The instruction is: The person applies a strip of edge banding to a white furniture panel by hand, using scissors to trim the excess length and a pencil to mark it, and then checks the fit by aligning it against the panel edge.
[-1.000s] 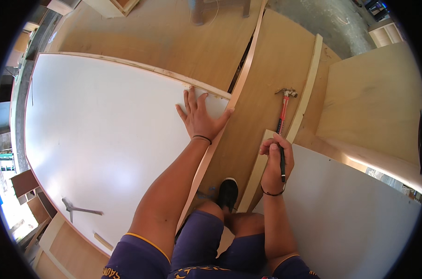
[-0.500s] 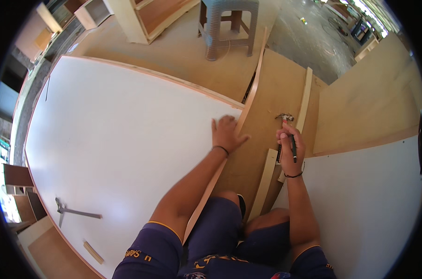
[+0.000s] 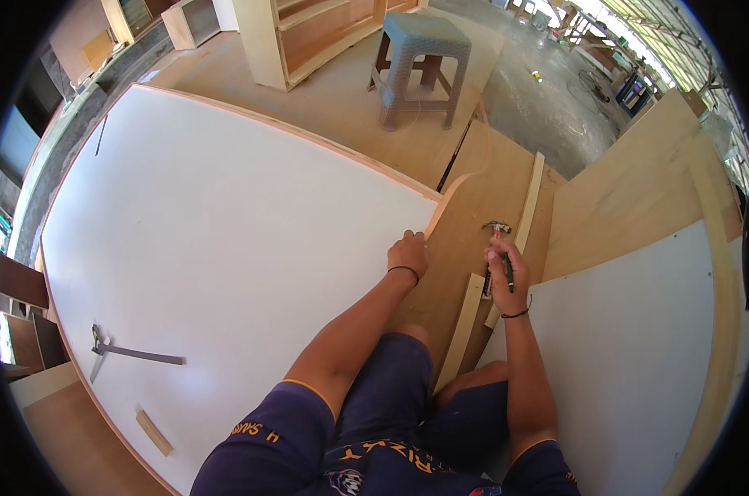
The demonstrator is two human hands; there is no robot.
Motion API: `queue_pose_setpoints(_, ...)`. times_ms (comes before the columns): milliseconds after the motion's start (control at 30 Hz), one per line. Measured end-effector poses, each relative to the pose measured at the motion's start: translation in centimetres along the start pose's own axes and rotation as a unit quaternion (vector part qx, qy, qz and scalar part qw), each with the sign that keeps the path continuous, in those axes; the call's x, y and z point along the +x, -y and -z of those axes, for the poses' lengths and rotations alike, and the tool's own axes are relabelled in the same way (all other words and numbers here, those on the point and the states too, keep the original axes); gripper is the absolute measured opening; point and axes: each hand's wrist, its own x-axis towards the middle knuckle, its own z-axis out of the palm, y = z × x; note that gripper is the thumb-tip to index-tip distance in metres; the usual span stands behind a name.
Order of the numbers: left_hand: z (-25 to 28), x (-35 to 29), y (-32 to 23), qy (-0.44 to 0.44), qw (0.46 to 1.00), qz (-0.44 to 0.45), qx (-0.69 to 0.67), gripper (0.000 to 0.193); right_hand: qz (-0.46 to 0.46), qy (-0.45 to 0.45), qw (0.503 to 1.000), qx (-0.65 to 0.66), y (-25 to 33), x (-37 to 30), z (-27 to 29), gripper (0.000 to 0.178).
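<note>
A large white panel (image 3: pixel 234 240) with wood-coloured edges lies to my left. My left hand (image 3: pixel 408 255) rests at its right edge, fingers curled round a thin edging strip (image 3: pixel 440 211). Beyond my fingers the strip runs along the panel's edge to its far right corner, then bends away to the right and upward. My right hand (image 3: pixel 508 266) is closed on a claw hammer (image 3: pixel 496 226), its head pointing away from me. A black pen (image 3: pixel 508 273) is also tucked between the fingers of that hand.
A try square (image 3: pixel 143 355) and a small wood offcut (image 3: pixel 154 432) lie on the panel's near left. Wooden battens (image 3: pixel 463 331) lie by my knees. An upright panel (image 3: pixel 626 339) stands at right. Ahead are a grey plastic stool (image 3: pixel 424 58) and a wooden cabinet frame (image 3: pixel 308 37).
My left hand has gone from spread flat over the panel's edge to curled round the edging strip. The strip's far part now bends outward. My right hand still holds the hammer and pen.
</note>
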Motion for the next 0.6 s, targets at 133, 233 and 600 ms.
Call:
queue_pose_setpoints(133, -1.7, 0.7, -0.6, -0.033, 0.998, 0.015, -0.051, 0.024, 0.005, 0.017, 1.000, -0.015, 0.8, -0.3, 1.1, 0.021)
queue_pose_setpoints(233, -3.9, 2.4, 1.7, -0.037, 0.999, -0.038, -0.014, 0.024, 0.029, 0.038, 0.998, -0.028, 2.1, 0.2, 1.5, 0.022)
queue_pose_setpoints(600, -0.4, -2.1, -6.4, 0.001, 0.963, -0.106, -0.249, 0.030, -0.289, 0.059, 0.936, 0.193, 0.6, 0.1, 0.0, 0.043)
